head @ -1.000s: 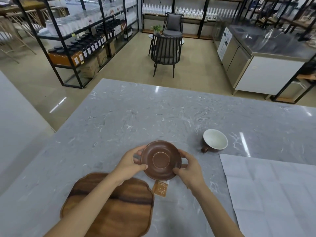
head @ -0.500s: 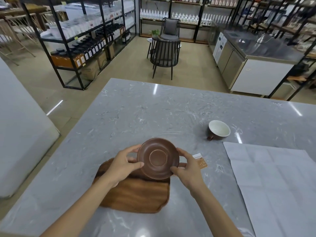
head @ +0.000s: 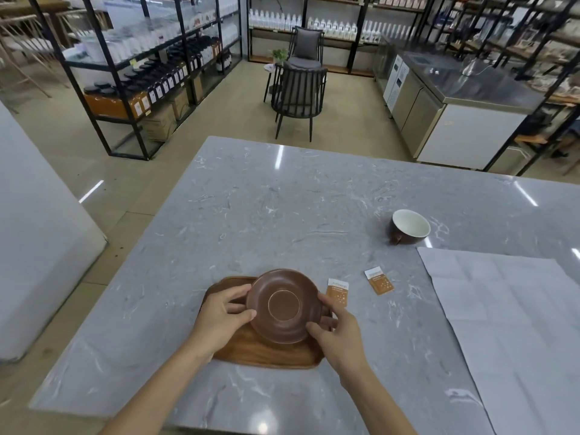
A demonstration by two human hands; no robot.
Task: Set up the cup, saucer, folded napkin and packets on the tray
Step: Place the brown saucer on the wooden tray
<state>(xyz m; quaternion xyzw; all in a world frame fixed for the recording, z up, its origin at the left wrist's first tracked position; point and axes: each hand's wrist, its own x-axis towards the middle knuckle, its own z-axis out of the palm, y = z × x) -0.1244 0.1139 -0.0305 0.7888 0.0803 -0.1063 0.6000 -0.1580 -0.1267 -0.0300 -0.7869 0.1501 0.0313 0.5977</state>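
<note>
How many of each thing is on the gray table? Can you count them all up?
Tray: 1
Saucer: 1
Cup: 1
Packets: 2
Napkin: 1
Total: 6

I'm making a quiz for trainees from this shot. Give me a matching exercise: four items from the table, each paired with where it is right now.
Items:
1. saucer
2. cup
3. packets
4. napkin

Places:
A. spread flat at the table's right side
B. held in both hands over the tray
C. alone, farther back on the table
D. on the table just right of the tray

Pairs: 1-B, 2-C, 3-D, 4-A
</note>
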